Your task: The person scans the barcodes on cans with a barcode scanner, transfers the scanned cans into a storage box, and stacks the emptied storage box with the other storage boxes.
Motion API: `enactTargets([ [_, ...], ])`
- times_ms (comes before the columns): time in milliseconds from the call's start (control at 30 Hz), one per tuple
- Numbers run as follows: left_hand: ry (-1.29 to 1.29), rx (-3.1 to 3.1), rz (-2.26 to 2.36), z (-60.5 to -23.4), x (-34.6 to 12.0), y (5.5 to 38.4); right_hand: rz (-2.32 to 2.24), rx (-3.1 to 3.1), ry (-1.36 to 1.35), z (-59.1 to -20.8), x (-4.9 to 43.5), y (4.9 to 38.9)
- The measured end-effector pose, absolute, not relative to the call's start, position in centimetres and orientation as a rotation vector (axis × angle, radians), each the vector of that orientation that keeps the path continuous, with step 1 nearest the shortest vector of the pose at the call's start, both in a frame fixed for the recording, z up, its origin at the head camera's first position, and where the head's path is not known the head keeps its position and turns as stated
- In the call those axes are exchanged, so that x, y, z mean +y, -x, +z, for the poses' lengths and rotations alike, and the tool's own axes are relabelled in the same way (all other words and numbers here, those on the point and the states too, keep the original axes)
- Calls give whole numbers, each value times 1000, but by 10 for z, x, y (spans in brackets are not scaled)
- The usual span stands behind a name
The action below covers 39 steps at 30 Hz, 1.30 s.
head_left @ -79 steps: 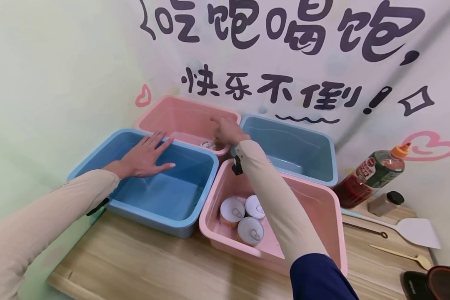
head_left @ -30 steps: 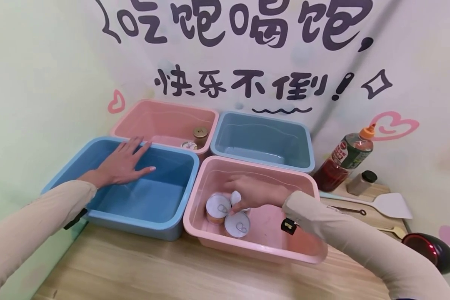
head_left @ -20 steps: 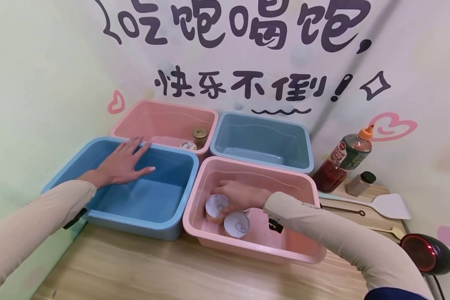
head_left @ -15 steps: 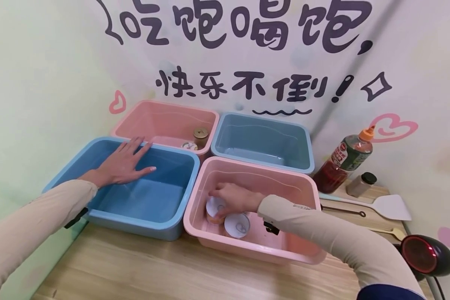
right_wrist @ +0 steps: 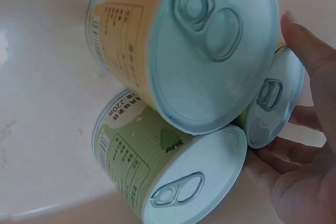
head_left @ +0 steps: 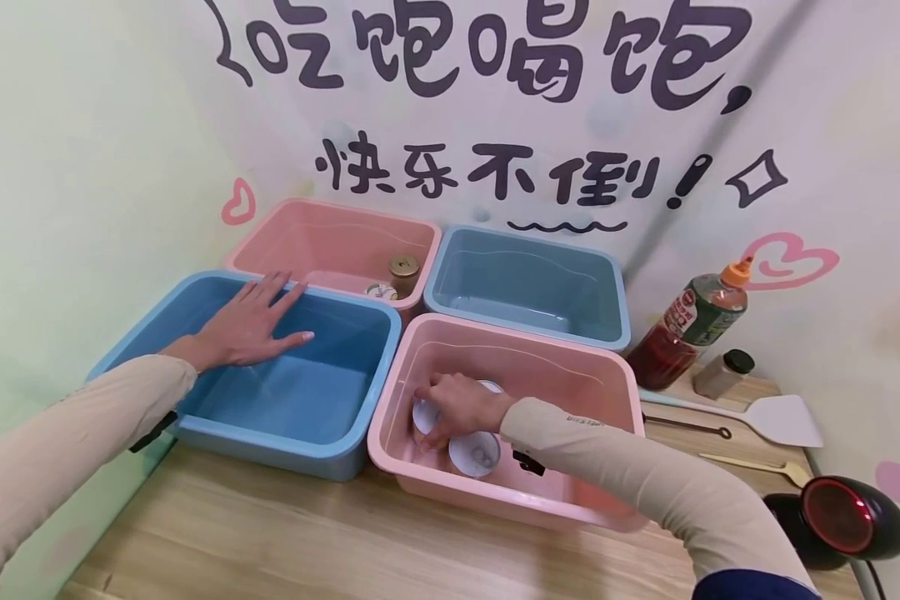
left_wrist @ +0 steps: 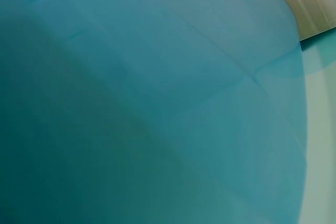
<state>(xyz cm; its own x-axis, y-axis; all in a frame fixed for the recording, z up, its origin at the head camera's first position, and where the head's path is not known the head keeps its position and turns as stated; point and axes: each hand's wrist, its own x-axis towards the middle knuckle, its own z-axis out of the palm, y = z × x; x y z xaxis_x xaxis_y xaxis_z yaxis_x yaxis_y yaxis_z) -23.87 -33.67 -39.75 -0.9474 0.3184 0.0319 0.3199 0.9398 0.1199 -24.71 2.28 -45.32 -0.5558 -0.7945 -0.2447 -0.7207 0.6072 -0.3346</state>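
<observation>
My right hand (head_left: 461,404) is inside the front pink bin (head_left: 510,492), gripping the leftmost of three pull-tab food cans. In the right wrist view, the thumb and fingers are around the edge of that can (right_wrist: 275,116), part of which is hidden. Against it stand a can with an orange label (right_wrist: 126,38) and one with a green label (right_wrist: 142,148), both lids facing up. In the head view, the front can (head_left: 474,457) shows beside my thumb; the back one (head_left: 491,387) is mostly covered. My left hand (head_left: 243,329) rests with spread fingers on the far rim of the blue bin (head_left: 345,450).
Behind, a pink bin (head_left: 360,212) contains a gold-topped can (head_left: 403,268) and another can (head_left: 381,292). A blue-grey bin (head_left: 532,333) stands beside it. At right are a sauce bottle (head_left: 690,325), a spice jar (head_left: 723,372), a spatula (head_left: 783,419) and a black device (head_left: 847,517).
My right hand has left the back pink bin for the front one, then shifted left and nearer onto the leftmost can. The left hand has stayed on the blue bin's rim.
</observation>
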Motion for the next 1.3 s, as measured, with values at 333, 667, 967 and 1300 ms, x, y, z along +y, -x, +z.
enactTargets([
  [333, 515, -3074, -208, -400, -336, 239, -190, 2515, 1235, -453, 19, 246],
  [667, 502, -3076, -202, -398, -334, 239, -210, 2520, 1354, -413, 32, 246],
  [967, 526, -3068, -184, -400, -340, 240, -342, 2529, 1409, -361, 61, 241],
  [1300, 524, -3076, -185, -397, -338, 238, -398, 2615, 1402, -329, 120, 233],
])
